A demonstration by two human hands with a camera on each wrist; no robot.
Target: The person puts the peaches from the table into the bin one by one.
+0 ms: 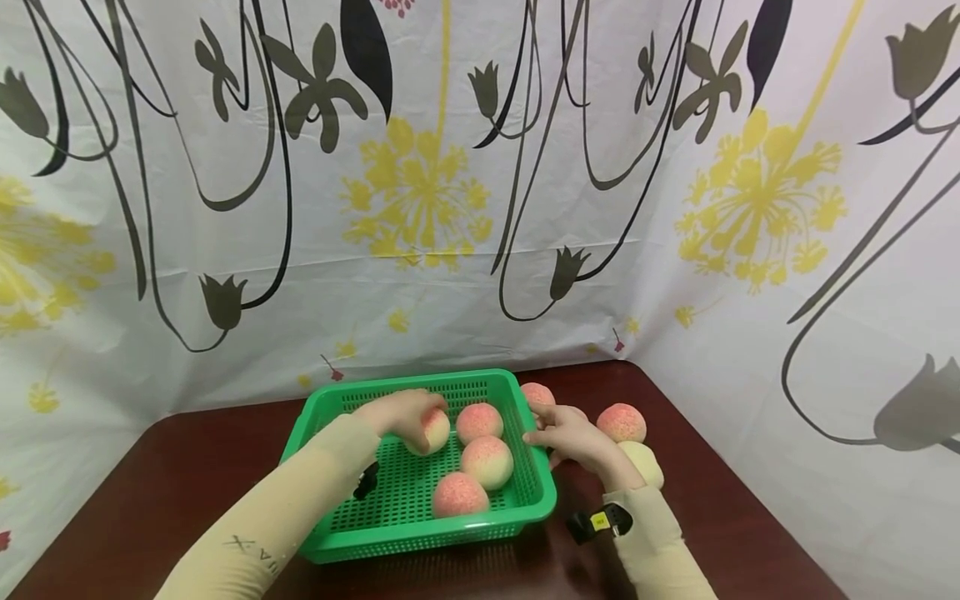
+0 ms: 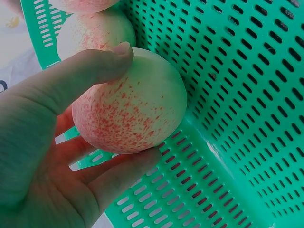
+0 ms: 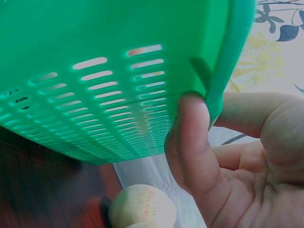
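My left hand (image 1: 401, 412) reaches into a green plastic basket (image 1: 420, 527) and holds a pink-and-cream peach (image 1: 435, 432) near its far side. In the left wrist view the thumb lies over the top of this peach (image 2: 137, 107) and the fingers are below it. Beside it in the basket are three other peaches, one of them pale with pink speckles (image 1: 487, 462). My right hand (image 1: 576, 440) grips the basket's right rim. The right wrist view shows thumb and fingers pinching that rim (image 3: 232, 52) from both sides.
Several peaches lie on the dark red table (image 1: 202, 467) to the basket's right, including a pink one (image 1: 621, 423) and a cream one (image 1: 645, 463); some are partly behind my right hand. A flower-patterned sheet (image 1: 420, 325) hangs behind and beside the table.
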